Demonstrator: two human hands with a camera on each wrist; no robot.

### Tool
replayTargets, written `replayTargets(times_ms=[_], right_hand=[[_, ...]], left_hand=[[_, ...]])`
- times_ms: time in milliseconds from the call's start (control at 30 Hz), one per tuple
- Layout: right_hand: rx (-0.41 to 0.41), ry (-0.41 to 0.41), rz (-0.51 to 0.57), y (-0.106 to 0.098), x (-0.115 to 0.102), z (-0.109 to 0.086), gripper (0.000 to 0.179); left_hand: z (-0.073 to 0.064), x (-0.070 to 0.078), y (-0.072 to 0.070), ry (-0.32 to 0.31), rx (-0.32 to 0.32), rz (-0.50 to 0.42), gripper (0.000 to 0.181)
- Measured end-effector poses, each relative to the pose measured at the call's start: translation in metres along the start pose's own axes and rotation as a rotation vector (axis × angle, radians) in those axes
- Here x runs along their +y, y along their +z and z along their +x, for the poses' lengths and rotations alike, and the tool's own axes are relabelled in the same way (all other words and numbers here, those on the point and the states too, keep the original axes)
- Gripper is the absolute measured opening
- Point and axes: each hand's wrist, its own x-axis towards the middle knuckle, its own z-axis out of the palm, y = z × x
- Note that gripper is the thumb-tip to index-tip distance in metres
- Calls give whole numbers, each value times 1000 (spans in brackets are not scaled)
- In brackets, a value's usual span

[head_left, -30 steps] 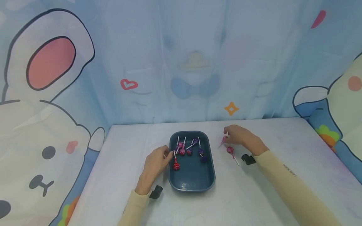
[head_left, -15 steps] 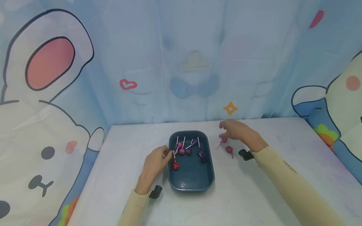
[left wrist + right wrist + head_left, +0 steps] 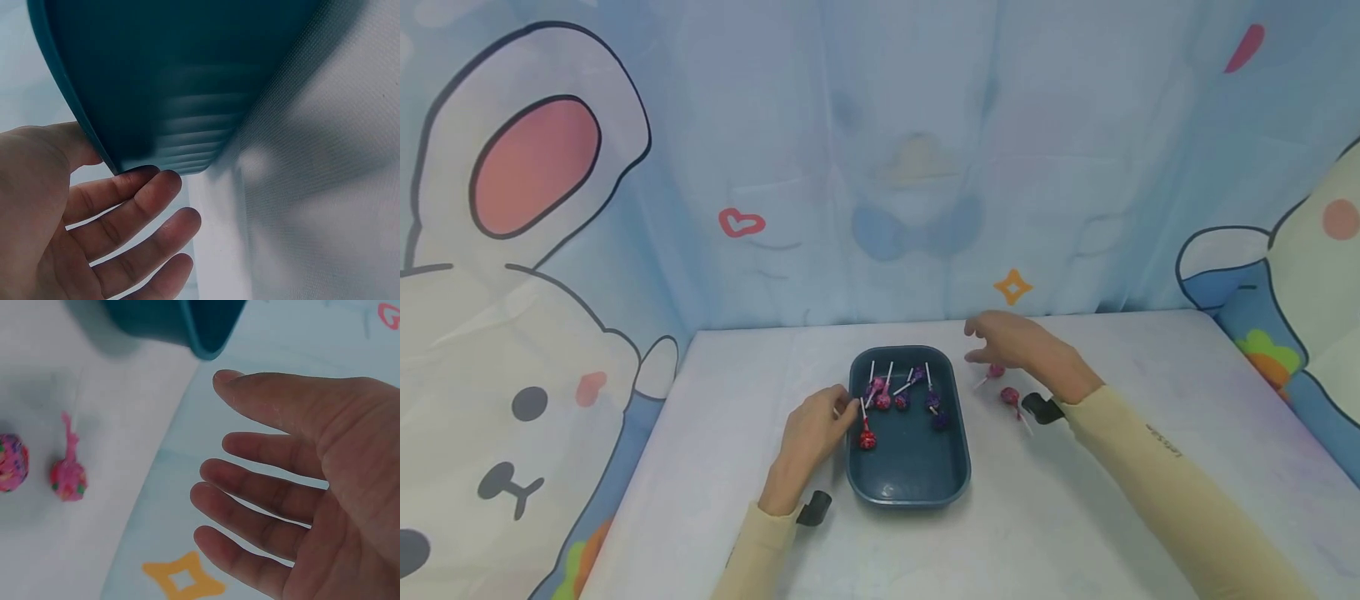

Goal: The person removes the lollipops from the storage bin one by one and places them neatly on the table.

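A dark teal tray stands on the table with several lollipops in its far half. My left hand is at its left side, and in the left wrist view the thumb and forefinger pinch the tray's rim. A red lollipop lies in the tray close to that hand, its stick toward the rim. Beyond the tray's far right corner hovers my right hand, fingers spread and nothing in them. Under it a pink lollipop lies on the table, and a second, darker pink lollipop lies nearer me.
The white-covered table ends at a blue printed curtain behind it. Black wrist cameras sit on both wrists, the right one just over the second lollipop's stick.
My right hand has let go of the pink lollipop, risen and moved left toward the tray, leaving the lollipop on the table. My left hand has stayed at the tray.
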Motion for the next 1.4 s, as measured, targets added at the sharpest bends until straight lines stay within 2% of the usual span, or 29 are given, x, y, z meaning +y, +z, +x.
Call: replayTargets(times_ms=[367,533,900,1267,1400], right_hand=[[57,-76,-50,-8,-40,-4,47],[53,-101,-67,-7,-59,-5,46],[32,-166,-107,6,-92,-1,45],[10,-241,-128,28,-114,2,45],[3,-270,-131,39,-121,3,38]], left_hand=[[0,0,1,16,21,-8,24],[0,0,1,22,33,-20,23],[1,-1,2,25,31,-19,23],[1,1,1,38,23,-13,23],[0,2,2,39,25,-19,23]])
